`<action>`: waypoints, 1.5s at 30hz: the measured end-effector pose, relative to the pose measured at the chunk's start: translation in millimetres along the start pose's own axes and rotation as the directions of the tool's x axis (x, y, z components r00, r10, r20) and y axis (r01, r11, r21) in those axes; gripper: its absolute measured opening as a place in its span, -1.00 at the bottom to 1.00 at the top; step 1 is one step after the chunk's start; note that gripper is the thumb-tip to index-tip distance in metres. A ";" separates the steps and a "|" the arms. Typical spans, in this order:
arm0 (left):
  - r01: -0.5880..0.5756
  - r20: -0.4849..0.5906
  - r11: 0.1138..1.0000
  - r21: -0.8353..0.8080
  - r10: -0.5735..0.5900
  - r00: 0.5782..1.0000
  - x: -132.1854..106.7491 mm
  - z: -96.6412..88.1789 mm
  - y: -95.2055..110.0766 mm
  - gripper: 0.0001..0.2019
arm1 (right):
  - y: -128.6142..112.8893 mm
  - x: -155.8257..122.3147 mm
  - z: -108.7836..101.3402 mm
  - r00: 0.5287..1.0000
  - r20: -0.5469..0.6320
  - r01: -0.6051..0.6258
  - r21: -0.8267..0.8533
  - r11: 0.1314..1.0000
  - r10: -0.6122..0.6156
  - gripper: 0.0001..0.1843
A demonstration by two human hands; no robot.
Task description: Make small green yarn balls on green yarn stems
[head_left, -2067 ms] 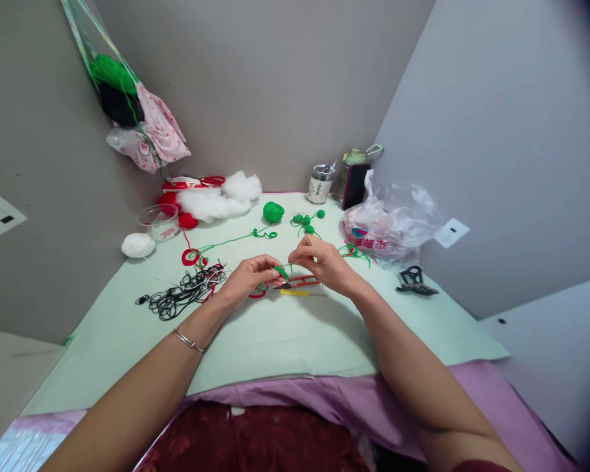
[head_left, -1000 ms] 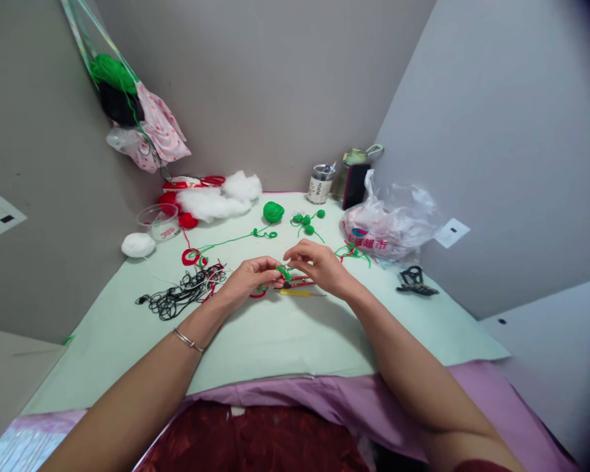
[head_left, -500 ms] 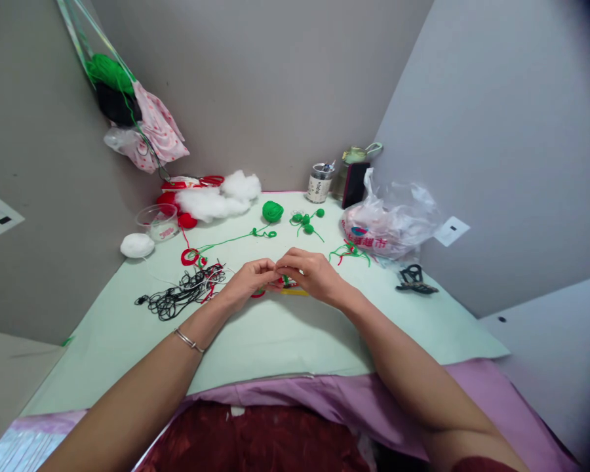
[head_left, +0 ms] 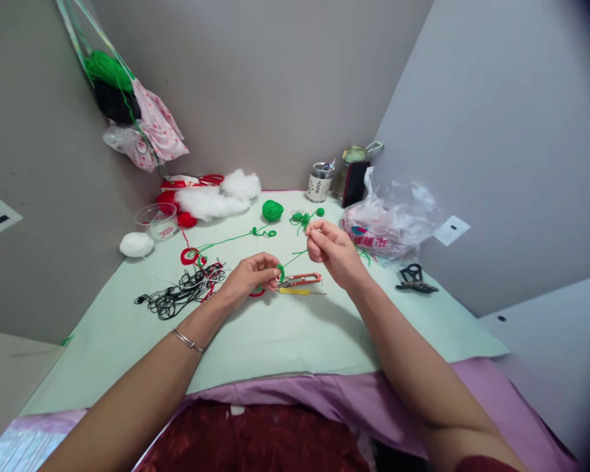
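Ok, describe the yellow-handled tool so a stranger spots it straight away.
On the pale green tabletop, look just right of the left hand. There, on the near side of the orange snips, lies a slim tool: its handle is yellow, not orange.

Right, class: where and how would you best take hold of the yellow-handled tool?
Probably by the middle of its handle, pinched from above and the near side. The tool lies flat, its broad yellow grip easier to pinch than the thin shaft on the right. Orange snips lie along its far side, and the left hand is near its left end.
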State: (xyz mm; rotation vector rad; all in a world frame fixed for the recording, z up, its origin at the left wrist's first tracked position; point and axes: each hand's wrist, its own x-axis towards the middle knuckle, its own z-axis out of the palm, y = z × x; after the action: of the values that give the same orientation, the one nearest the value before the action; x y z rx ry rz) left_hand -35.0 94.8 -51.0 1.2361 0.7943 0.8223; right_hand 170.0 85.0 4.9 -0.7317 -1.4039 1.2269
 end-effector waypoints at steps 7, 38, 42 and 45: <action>-0.011 -0.018 0.997 -0.073 0.010 1.000 0.0 -1.5 -1.1 -0.70 | 2.6 -1.2 -4.4 0.991 0.098 0.133 -0.583 0.801 -0.093 -0.86; 0.021 0.005 0.994 -0.110 -0.020 1.000 -1.7 -0.1 1.9 -0.72 | 10.6 -3.0 -8.1 0.942 0.324 0.325 -0.813 0.483 -0.088 -0.82; 0.027 0.013 0.991 -0.129 -0.025 1.000 -1.3 -0.7 1.6 -0.71 | 10.1 -2.9 -8.4 0.944 0.314 0.323 -0.801 0.504 -0.105 -0.83; 0.034 0.018 0.990 -0.135 -0.032 0.999 -2.2 0.4 3.6 -0.72 | 11.0 -3.1 -7.1 0.945 0.314 0.315 -0.781 0.540 -0.096 -0.83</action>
State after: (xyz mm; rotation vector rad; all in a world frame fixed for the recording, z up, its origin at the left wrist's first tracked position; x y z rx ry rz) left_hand -36.1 93.2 -47.3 1.1051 0.7327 0.8251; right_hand 175.3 87.2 -7.2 -1.0211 -2.2445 0.3854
